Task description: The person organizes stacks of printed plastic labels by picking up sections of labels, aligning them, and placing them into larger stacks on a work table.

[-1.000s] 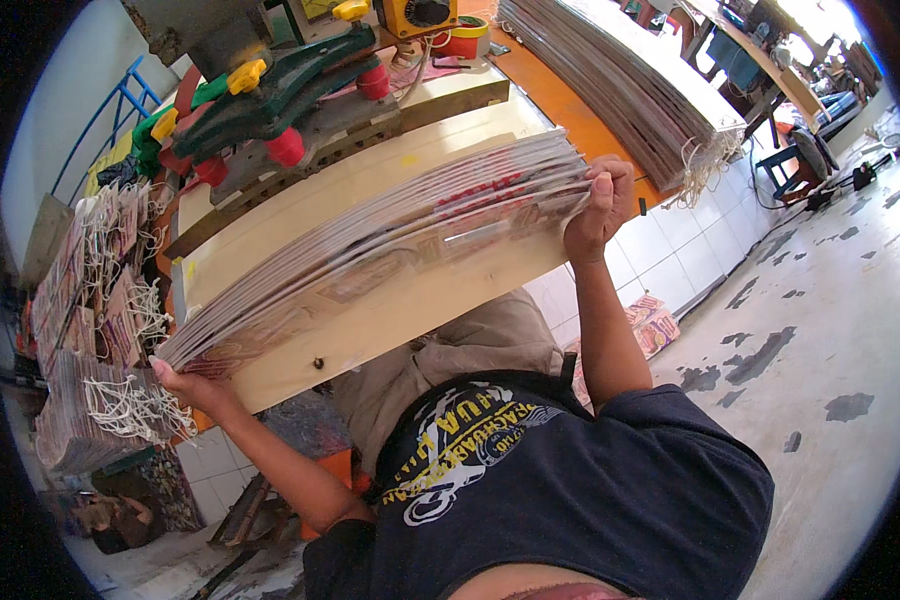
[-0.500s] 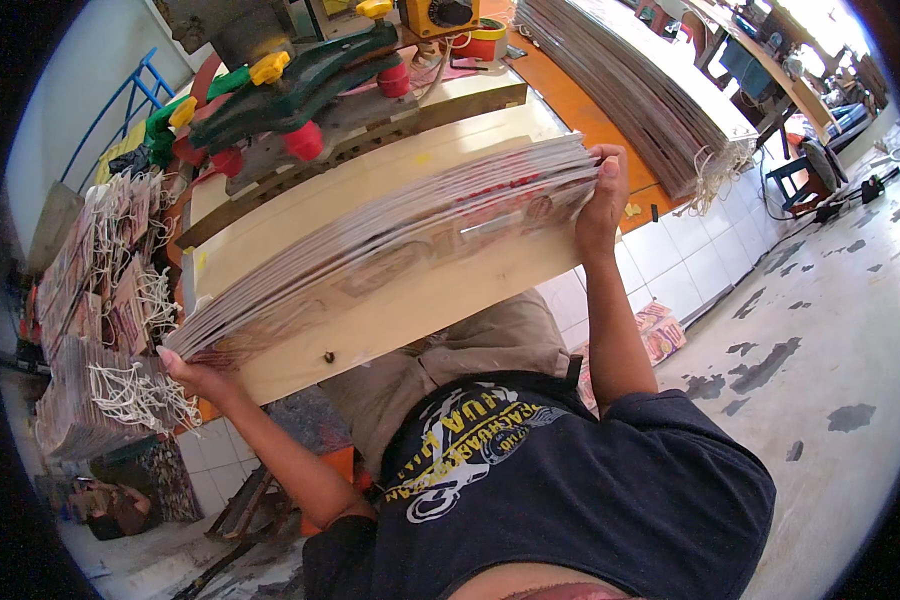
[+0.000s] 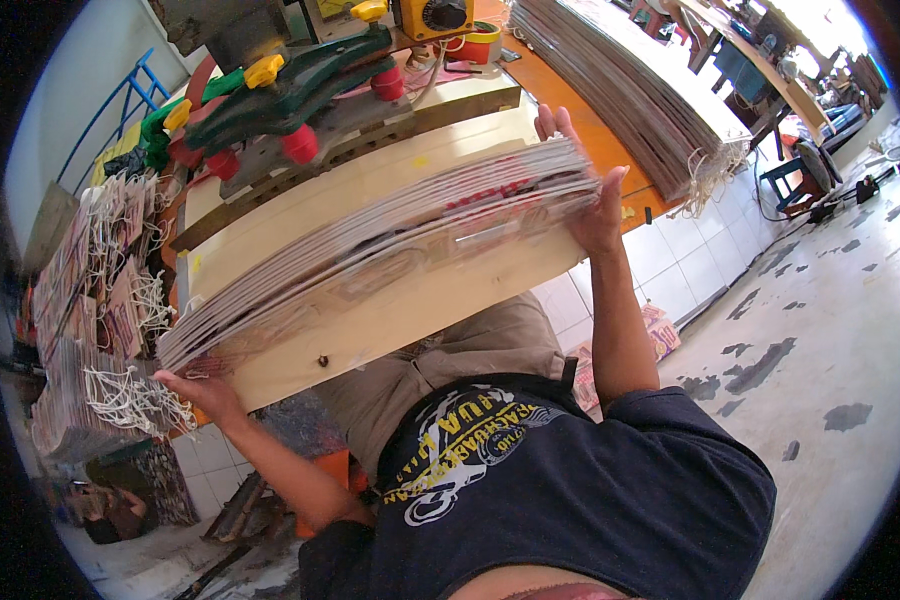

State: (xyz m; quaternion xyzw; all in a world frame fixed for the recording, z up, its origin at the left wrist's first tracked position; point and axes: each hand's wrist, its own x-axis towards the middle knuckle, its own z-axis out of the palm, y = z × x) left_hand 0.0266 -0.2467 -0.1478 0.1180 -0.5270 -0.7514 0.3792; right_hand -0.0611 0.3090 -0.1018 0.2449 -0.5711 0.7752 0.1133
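A long stack of thin, printed plastic sheets (image 3: 370, 235), clear with pale edges and red lettering, stands on edge and slightly bowed over a cream board (image 3: 450, 290). My left hand (image 3: 205, 393) is at its near left end, the thumb stretched out and the other fingers partly hidden. At the far right end, my right hand (image 3: 595, 215) lies with its palm against the sheet edges. Its fingers are spread and straight, some of them behind the stack. Neither hand is closed round the sheets.
Beyond the board is a machine with a dark green arm (image 3: 290, 90), red knobs and yellow wing knobs. Bundles of printed sheets with white cords (image 3: 120, 330) are piled at the left. Another tall stack (image 3: 620, 90) lies on the orange tabletop (image 3: 630, 185) at the right.
My right hand has loosened from the stack's end and its fingers have spread. My left hand has dropped slightly at its end. The stack has shifted a little and looks less blurred.
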